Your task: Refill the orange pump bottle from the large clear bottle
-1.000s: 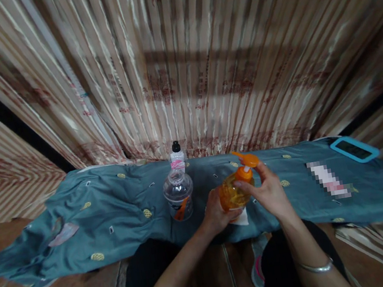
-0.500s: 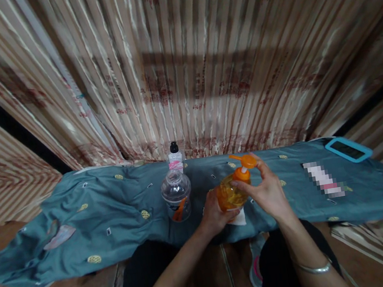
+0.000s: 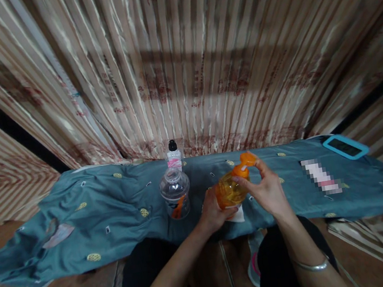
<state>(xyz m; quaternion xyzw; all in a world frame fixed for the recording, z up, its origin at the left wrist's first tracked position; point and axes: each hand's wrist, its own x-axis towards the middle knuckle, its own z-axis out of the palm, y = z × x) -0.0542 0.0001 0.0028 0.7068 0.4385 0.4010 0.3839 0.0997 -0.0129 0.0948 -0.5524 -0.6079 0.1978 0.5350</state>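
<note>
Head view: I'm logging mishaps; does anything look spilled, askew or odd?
Most oddly, pixelation hides a pale item at right. The cloth is rumpled at left. The orange bottle leans off upright, but the left hand grips it and the right hand its pump. No spill shows.

Striped curtain point(image 3: 173, 30), teal cloth point(image 3: 113, 202), blue-framed device point(image 3: 345, 146)
</note>
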